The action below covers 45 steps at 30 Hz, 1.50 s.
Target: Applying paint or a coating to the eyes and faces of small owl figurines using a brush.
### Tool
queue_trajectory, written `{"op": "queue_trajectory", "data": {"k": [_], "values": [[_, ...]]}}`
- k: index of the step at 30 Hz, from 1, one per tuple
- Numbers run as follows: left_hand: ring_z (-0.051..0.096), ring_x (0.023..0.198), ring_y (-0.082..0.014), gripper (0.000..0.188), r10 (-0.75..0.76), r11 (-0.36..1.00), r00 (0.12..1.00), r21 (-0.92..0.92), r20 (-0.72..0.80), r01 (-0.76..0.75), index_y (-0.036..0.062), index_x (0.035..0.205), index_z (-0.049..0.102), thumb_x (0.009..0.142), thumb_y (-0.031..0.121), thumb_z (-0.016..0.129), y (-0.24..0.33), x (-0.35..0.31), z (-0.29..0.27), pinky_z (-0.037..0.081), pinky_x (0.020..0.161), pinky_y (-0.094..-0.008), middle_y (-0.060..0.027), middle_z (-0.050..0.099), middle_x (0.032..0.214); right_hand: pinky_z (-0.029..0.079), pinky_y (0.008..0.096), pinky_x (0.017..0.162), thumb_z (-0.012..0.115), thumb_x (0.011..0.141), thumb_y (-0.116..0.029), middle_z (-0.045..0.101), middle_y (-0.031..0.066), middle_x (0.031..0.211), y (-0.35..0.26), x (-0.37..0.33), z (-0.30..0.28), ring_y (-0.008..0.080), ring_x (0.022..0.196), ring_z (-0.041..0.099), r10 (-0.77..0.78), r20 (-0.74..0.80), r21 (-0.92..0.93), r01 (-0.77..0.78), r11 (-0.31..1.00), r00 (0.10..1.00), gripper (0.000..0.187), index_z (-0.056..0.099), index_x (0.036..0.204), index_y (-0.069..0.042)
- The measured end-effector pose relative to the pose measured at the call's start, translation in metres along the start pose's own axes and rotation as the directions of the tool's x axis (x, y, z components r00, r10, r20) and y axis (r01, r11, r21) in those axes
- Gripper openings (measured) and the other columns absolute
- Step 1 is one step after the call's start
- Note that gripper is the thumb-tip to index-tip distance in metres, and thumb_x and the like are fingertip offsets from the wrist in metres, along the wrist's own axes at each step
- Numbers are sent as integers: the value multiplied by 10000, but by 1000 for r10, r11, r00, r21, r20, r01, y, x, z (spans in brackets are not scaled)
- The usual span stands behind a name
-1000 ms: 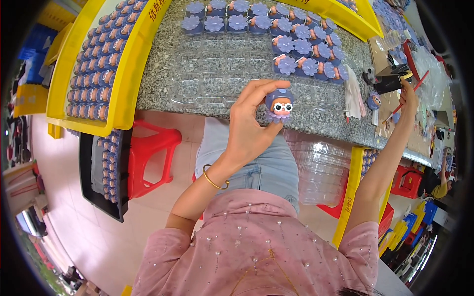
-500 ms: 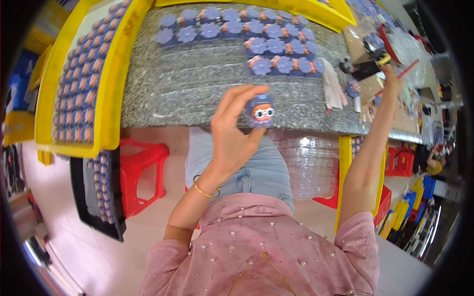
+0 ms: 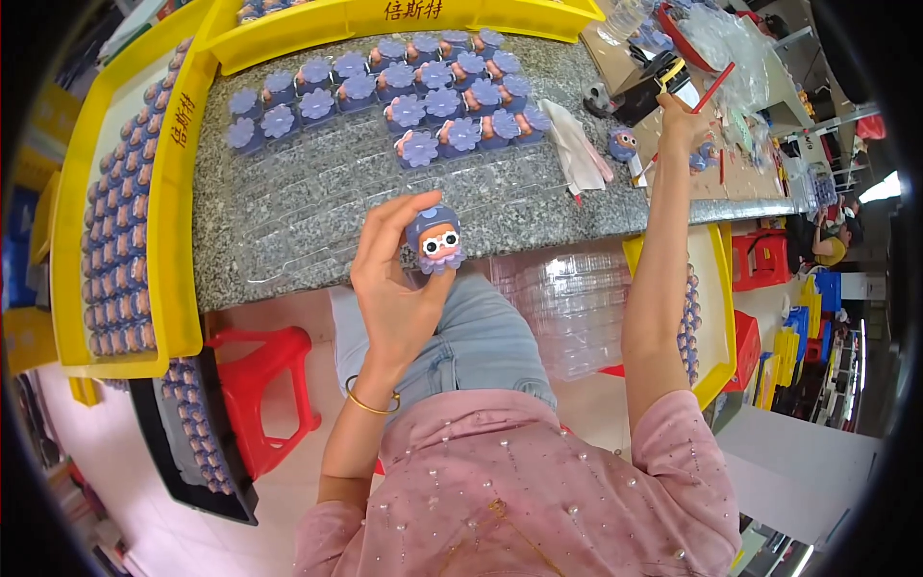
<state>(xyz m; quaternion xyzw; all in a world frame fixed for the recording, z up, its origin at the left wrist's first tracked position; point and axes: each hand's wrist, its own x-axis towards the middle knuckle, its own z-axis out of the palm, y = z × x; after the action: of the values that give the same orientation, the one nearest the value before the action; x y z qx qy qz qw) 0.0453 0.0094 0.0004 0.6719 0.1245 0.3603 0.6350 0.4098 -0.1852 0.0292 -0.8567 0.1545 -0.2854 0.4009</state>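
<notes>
My left hand (image 3: 392, 288) is closed round a small doll figure (image 3: 437, 240) with a blue cap, white-rimmed eyes and a lilac frilled collar. Thumb and fingers pinch it at top and bottom, its face turned up, above the table's front edge. My right hand (image 3: 683, 125) reaches far right, with a thin red stick (image 3: 716, 85) running through its closed fingers. Its fingertips are beside a black box (image 3: 649, 96) and a yellow piece (image 3: 675, 69); whether they touch is unclear. Another doll figure (image 3: 622, 143) lies left of that forearm.
Rows of similar figures (image 3: 441, 103) sit in a clear plastic tray (image 3: 317, 207) on the granite table (image 3: 216, 216). Yellow bins (image 3: 178, 240) border the left and back. A white cloth (image 3: 574, 144) lies right of the tray. Below are clear trays (image 3: 567, 308) and a red stool (image 3: 264, 385).
The whole view has shifted, with table things now further left. My left hand still holds the figure, its face turned slightly. My right hand stays by the black box with the red stick.
</notes>
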Motion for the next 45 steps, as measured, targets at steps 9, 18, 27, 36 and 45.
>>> {"op": "queue_trajectory", "data": {"k": [9, 18, 27, 36, 45], "values": [[543, 1022, -143, 564, -13, 1000, 999, -27, 40, 14, -17, 1184, 563, 647, -161, 656, 6, -2, 4, 458, 887, -266, -77, 491, 1182, 504, 377, 756, 790, 570, -174, 702, 150, 814, 12, 19, -4, 291, 752, 655, -136, 119, -96, 148, 984, 984, 234, 747, 765, -53], [563, 998, -181, 545, 80, 981, 994, 169, 73, -92, 18, 1154, 593, 637, -142, 647, 6, -4, 2, 461, 838, -281, -86, 563, 1089, 401, 173, 577, 665, 772, -74, 560, -18, 754, -57, -116, -111, 47, 653, 502, -440, 774, 408, 173, 896, 455, 590, 450, 1318, -11], [547, 965, -321, 547, 198, 920, 977, 329, 73, -211, 35, 1094, 600, 598, -195, 571, 3, -10, 7, 474, 776, -379, -125, 547, 1033, 448, 345, 563, 712, 744, -32, 624, 105, 736, -71, -216, -126, 253, 628, 618, -615, 780, 624, 199, 755, -114, 588, 438, 1261, -86], [596, 939, -245, 510, 109, 957, 988, 257, 108, -133, 50, 1048, 646, 575, -139, 667, 24, 13, -12, 486, 802, -314, -102, 580, 1015, 280, 185, 468, 802, 664, -79, 643, -9, 926, -87, -199, -111, 11, 519, 293, -528, 849, 500, 309, 809, 9, 701, 477, 1285, -66], [530, 1045, -288, 727, 191, 866, 982, 471, 0, -169, 21, 1303, 433, 623, -71, 676, 30, 92, -48, 457, 892, -362, -147, 496, 1244, 408, 200, 532, 773, 684, -199, 661, 13, 785, -172, -190, -26, 32, 591, 529, -627, 775, 627, 225, 746, -80, 437, 600, 1040, -13]]}}
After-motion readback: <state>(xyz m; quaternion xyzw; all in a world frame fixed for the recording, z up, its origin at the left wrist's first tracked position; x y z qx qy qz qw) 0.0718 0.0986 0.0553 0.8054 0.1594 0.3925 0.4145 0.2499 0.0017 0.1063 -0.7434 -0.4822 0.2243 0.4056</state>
